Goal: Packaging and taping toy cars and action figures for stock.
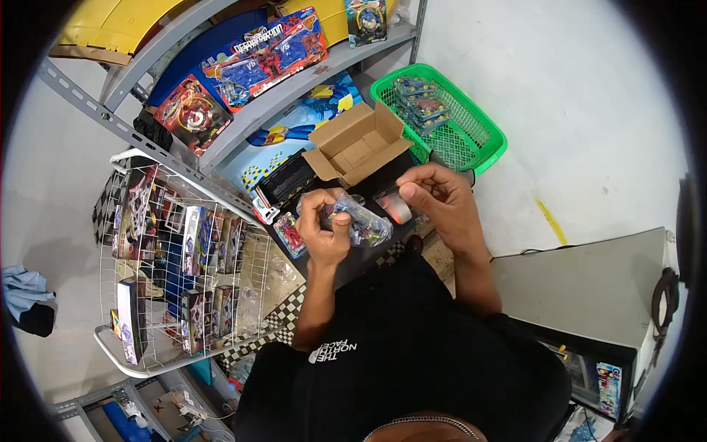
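Observation:
My left hand [326, 226] grips a clear plastic-wrapped package [371, 225], its crinkled film catching the light and its colourful contents only partly visible. To its right, my right hand [444, 207] is raised, thumb and index fingertip pinched together; whether something thin sits between them is too small to tell. Just left of those fingertips, a roll of clear tape [402, 211] lies on the dark tabletop, partly hidden. A red carded toy [289, 235] in a blister pack lies beside my left wrist. Beyond both hands stands an open, empty cardboard box [359, 146].
A green plastic basket [494, 146] at the back right holds several packaged toys [422, 105]. Grey metal shelving [309, 77] with boxed toys rises behind the table. On the left is a white wire rack [165, 309] of boxes; a grey cabinet [580, 287] stands right.

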